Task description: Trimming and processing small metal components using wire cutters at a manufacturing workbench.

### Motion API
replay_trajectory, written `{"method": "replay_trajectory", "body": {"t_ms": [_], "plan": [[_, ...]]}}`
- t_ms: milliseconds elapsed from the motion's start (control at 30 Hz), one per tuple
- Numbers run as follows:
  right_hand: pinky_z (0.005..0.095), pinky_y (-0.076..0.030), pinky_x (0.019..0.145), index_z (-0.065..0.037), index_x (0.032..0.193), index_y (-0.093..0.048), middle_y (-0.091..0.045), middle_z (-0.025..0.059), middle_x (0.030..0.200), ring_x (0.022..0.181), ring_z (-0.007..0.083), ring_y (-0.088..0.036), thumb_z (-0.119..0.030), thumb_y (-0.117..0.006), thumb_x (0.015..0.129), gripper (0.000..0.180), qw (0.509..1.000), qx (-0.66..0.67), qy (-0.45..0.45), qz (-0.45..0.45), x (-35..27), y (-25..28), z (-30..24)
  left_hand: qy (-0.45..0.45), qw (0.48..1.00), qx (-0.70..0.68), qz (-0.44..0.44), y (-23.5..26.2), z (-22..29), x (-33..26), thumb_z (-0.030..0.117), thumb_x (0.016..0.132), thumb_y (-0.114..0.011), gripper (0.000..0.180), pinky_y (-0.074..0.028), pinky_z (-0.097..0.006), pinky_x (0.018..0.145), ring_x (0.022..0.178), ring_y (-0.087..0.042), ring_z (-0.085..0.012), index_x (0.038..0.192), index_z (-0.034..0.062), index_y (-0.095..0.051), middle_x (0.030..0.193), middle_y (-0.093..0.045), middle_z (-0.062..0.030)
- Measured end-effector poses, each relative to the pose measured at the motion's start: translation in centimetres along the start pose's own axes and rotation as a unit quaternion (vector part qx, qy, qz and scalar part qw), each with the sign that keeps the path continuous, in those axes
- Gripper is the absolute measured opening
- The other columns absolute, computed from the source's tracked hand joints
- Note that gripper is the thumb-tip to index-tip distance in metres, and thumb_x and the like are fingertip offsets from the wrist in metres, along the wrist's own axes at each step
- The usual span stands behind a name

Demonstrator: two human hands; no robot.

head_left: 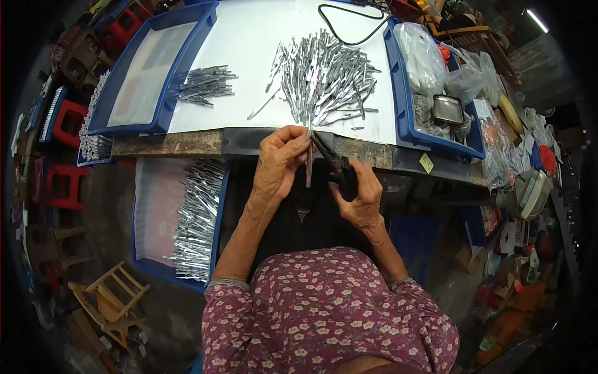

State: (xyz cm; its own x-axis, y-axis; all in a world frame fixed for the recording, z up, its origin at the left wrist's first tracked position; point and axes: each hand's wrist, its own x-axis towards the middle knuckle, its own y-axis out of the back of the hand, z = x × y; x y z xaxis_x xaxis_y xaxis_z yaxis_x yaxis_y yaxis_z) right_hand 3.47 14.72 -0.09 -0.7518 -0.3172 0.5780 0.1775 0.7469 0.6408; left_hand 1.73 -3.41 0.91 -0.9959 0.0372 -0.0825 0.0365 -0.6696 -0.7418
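Observation:
At the table's front edge, my left hand (pixel 278 161) is closed, pinching a thin flat metal strip (pixel 309 169) that hangs down from the fingertips. My right hand (pixel 363 201) wraps round the dark handles of a pair of pliers (pixel 332 156). The tool's jaws reach up to the strip's upper part, beside my left fingertips; whether they grip it is too small to tell. Just beyond both hands, a large heap of silvery metal strips (pixel 327 75) spreads over the white tabletop (pixel 255 50). A smaller bundle of similar strips (pixel 208 85) lies farther left.
A blue tray (pixel 167 93) stands on the table's left. Below it, another blue tray (pixel 140 249) holds many metal strips. On the right, a blue bin (pixel 402 106) contains plastic bags and a metal tin (pixel 448 109). A black cord loop (pixel 355 43) lies at the back.

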Motion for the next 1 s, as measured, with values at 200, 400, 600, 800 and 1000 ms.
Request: {"method": "replay_trajectory", "body": {"t_ms": [200,400,600,800,1000], "plan": [[0.0331,-0.042,0.059,-0.001,0.1,-0.05,-0.051,0.0136,0.079,0.067,0.0267,-0.053,-0.004,-0.071,0.062,0.043,0.999,0.037,-0.029,-0.019,-0.6,0.2,-0.2,-0.017,1.0,0.004,-0.009,-0.7,-0.6,-0.4,0.008,0.083,-0.059,0.01,-0.041,-0.018,0.054,0.057,-0.047,-0.0059,0.087,-0.0009,-0.057,0.07,-0.055,-0.0001],[0.0228,-0.037,0.054,-0.001,0.094,-0.053,-0.049,0.0014,0.069,0.061,0.006,-0.046,-0.01,-0.071,0.064,0.036,0.91,0.282,-0.268,-0.142,-0.8,1.5,-1.5,-0.257,0.876,0.402,0.07,-2.1,-1.2,-1.0,-0.001,0.082,-0.054,0.005,-0.04,-0.025,0.053,0.057,-0.051,-0.0141,0.081,-0.0014,-0.05,0.068,-0.053,-0.0052],[0.0189,-0.028,0.047,0.0,0.089,-0.053,-0.042,-0.0024,0.061,0.053,0.0045,-0.038,-0.013,-0.065,0.069,0.026,0.706,0.555,-0.381,-0.22,-0.9,2.6,-1.0,-0.494,0.673,0.551,-0.012,-0.9,-1.8,1.0,-0.006,0.076,-0.055,0.012,-0.043,-0.032,0.054,0.062,-0.053,-0.0289,0.087,-0.0014,-0.052,0.074,-0.053,-0.0144],[0.0209,-0.03,0.047,0.003,0.094,-0.051,-0.045,0.0009,0.067,0.054,0.0068,-0.039,-0.013,-0.061,0.074,0.027,0.57,0.663,-0.442,-0.2,-1.5,1.8,-0.8,-0.499,0.601,0.62,-0.07,0.0,-1.8,1.8,-0.008,0.07,-0.056,0.018,-0.043,-0.038,0.062,0.069,-0.052,-0.0337,0.087,-0.0019,-0.051,0.079,-0.053,-0.0151],[0.0235,-0.034,0.052,0.002,0.097,-0.051,-0.046,0.0011,0.068,0.056,0.0083,-0.041,-0.02,-0.062,0.075,0.034,0.682,0.58,-0.395,-0.205,-2.1,0.3,0.1,-0.385,0.574,0.715,0.1,1.5,1.7,4.4,0.0,0.078,-0.05,0.002,-0.042,-0.04,0.064,0.07,-0.052,-0.0327,0.08,0.0,-0.049,0.078,-0.054,-0.0168]]}}
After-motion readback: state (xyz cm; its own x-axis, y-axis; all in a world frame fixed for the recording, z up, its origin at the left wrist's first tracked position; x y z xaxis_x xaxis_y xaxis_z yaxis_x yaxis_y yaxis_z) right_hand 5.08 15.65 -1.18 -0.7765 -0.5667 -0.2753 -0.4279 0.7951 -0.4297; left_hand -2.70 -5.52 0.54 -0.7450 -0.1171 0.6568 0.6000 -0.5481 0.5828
